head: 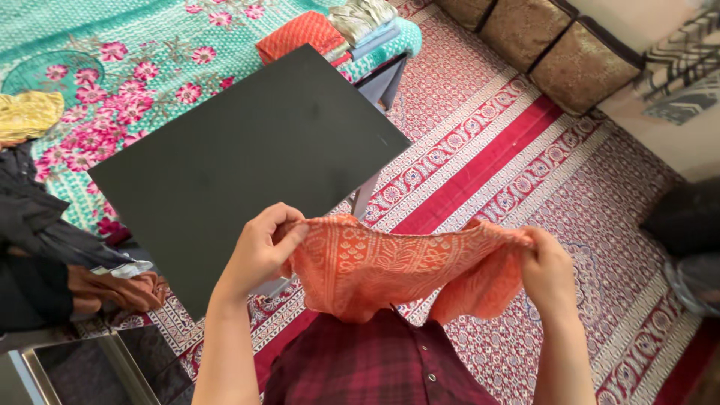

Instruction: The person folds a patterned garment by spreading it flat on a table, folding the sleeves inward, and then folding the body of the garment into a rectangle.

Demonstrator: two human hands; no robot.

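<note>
Head view, from the left: a pile of dark clothes (34, 247) lies at the left edge, with a yellow cloth (28, 114) above it on a teal bedspread (142, 45) patterned with pink flowers. A stack of folded cloths (337, 30) sits on the bedspread's far corner. A black board (247, 157) on a small table fills the middle, tilted across the view. Just below it, the left hand (259, 251) is closed, pinching one upper edge of an orange patterned cloth (390, 266). The cloth is stretched between both hands in front of the person's dark red checked shirt (375, 360), its middle sagging down. The right hand (547, 274) is closed on the other upper edge. Under it all lies a red and white patterned rug (525, 165), and brown cushions (555, 45) line the wall at the upper right.
</note>
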